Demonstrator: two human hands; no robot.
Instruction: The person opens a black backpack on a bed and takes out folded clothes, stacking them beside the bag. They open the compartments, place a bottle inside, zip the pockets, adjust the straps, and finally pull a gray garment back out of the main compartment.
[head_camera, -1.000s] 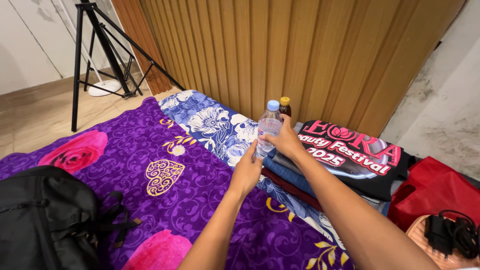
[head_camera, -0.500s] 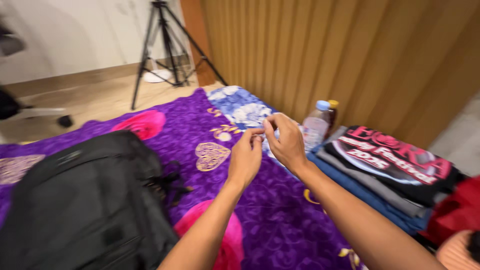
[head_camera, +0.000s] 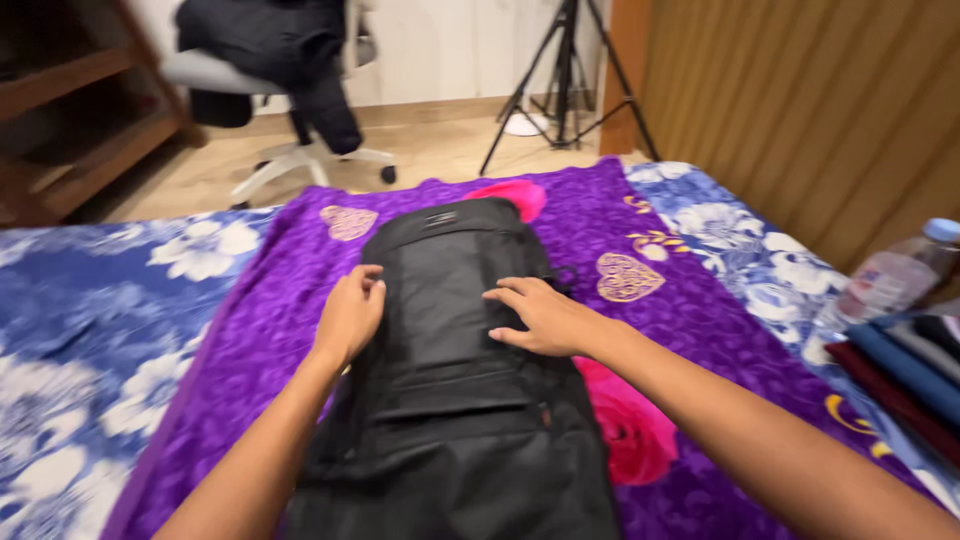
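Lying flat on a purple flowered blanket (head_camera: 640, 240), one black backpack (head_camera: 450, 380), lengthwise, its top end toward the far edge of the bed. Resting on its left edge, left hand (head_camera: 349, 315), fingers together and curled lightly over the side, clamped on nothing. Pressing on its front panel, right hand (head_camera: 540, 318), palm down, fingers spread apart and flat against the fabric. Closed as far as can be seen, the backpack; contents hidden.

Spread beneath and to both sides of the purple blanket, a blue-and-white floral sheet (head_camera: 90, 330). At the right edge, well apart from both hands, one clear plastic water bottle (head_camera: 893, 272) with a pale blue cap, tilted, just beside a stack of folded clothes (head_camera: 905, 375) in dark blue and maroon; number of pieces in the stack cannot be told. Standing on the wooden floor beyond the bed, one office chair (head_camera: 270, 90) with a dark garment draped over it, and one black tripod (head_camera: 565, 75) near the slatted wooden wall (head_camera: 800, 110). Nothing lying between hands and backpack.
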